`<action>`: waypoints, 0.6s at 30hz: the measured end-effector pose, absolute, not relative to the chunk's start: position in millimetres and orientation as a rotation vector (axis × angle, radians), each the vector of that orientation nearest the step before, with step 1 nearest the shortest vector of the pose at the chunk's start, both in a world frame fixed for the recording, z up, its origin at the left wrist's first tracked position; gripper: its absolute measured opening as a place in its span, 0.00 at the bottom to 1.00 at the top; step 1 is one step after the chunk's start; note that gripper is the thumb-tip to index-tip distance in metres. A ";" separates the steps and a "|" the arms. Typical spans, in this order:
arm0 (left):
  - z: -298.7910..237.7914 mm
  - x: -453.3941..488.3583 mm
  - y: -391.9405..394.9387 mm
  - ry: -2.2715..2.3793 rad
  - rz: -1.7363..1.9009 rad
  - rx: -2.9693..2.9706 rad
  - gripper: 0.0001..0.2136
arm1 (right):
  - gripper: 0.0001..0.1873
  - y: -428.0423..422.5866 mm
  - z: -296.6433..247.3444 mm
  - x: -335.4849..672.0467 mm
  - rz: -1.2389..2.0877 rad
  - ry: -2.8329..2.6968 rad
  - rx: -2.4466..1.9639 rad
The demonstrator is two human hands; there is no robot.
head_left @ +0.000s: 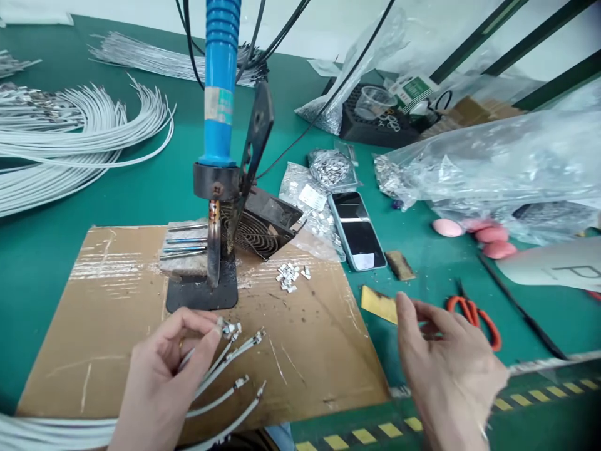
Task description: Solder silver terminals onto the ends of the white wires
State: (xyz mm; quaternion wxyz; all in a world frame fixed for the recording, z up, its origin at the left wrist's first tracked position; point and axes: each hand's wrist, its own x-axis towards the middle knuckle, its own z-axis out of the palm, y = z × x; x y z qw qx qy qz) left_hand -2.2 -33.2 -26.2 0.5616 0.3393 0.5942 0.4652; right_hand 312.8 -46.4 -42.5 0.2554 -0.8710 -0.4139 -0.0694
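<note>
My left hand (164,369) is closed on a bunch of white wires (225,369) whose metal-tipped ends fan out to the right over a cardboard sheet (117,313). My right hand (446,363) hovers past the cardboard's right edge, its back toward me and fingers loosely curled, with nothing visible in them. A small pile of metal terminals (288,275) lies on the cardboard between the hands. A blue-handled soldering iron (218,113) stands upright in its black stand (201,291) beyond my left hand.
A phone (357,228), bags of terminals (328,169), a yellow sponge piece (378,304), orange scissors (474,316) and pink objects (491,235) lie to the right. Bundles of white wires (79,138) cover the left. A small fan (258,232) sits behind the stand.
</note>
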 end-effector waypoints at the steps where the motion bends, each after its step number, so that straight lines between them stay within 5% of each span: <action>1: -26.2 -1.3 -36.5 1.379 1.075 0.789 0.09 | 0.26 -48.6 -45.6 327.8 -0.195 -1.095 -2.435; 7: -6.3 -0.3 -49.9 1.433 1.121 0.558 0.14 | 0.21 -47.7 -59.3 332.9 0.152 -0.822 -2.196; 13: 2.3 -15.6 -41.4 1.437 1.303 0.479 0.14 | 0.17 -30.9 -33.9 237.1 0.289 -0.812 -1.633; 18: -4.7 -18.3 -22.1 1.466 1.282 0.589 0.14 | 0.10 -10.9 -22.0 152.3 0.795 -0.902 -1.294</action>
